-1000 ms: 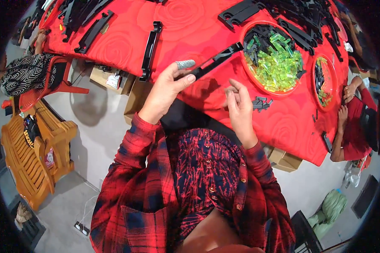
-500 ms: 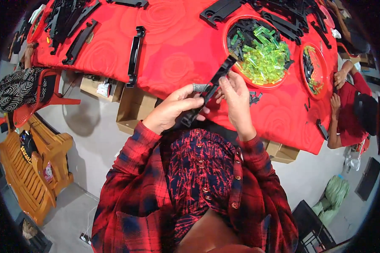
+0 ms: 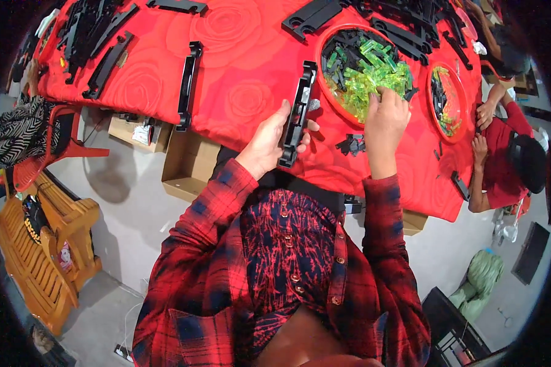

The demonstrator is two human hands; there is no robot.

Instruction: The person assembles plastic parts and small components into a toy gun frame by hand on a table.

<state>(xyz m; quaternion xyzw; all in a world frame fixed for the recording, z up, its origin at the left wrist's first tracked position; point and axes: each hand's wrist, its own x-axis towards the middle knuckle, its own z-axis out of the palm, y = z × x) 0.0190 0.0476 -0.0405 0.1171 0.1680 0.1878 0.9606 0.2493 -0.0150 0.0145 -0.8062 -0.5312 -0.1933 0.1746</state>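
My left hand is wrapped round a long black plastic bar with a row of hollows along it, held almost upright over the near table edge. My right hand is at the near side of a round red basin, its fingertips pinched together among clear yellow-green plastic pieces. Whatever those fingertips hold is too small or hidden to make out. Small black pieces fill the basin's left side. A little heap of black bits lies on the cloth beside my right wrist.
A red cloth covers the table. Another black bar lies left of centre, with more bars farther left and at the back. A second red basin stands at right, near a co-worker in red. Cardboard boxes sit below the table edge.
My right hand has left the black bar and reached right to the basin of yellow-green pieces. My left hand keeps the bar, now turned more upright.
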